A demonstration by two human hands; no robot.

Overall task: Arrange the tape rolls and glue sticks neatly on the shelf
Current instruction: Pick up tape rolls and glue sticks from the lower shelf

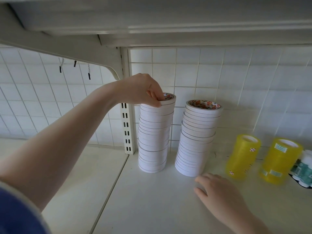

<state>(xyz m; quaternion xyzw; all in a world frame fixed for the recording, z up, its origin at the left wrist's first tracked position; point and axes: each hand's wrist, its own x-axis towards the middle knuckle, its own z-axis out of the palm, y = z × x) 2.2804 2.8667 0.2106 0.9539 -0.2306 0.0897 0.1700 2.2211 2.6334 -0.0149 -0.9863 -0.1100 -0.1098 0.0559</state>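
Two tall stacks of thin white tape rolls stand on the white shelf near the back grid wall. My left hand pinches the top roll of the left stack, fingers inside its core and thumb on its rim. The right stack leans slightly and stands free. My right hand rests flat on the shelf just in front of the right stack's base, holding nothing. Two yellow packs of tape rolls stand further right.
A wrapped pack of white and green items sits at the far right edge. A slotted upright post stands just left of the left stack. An upper shelf and its bracket hang close overhead.
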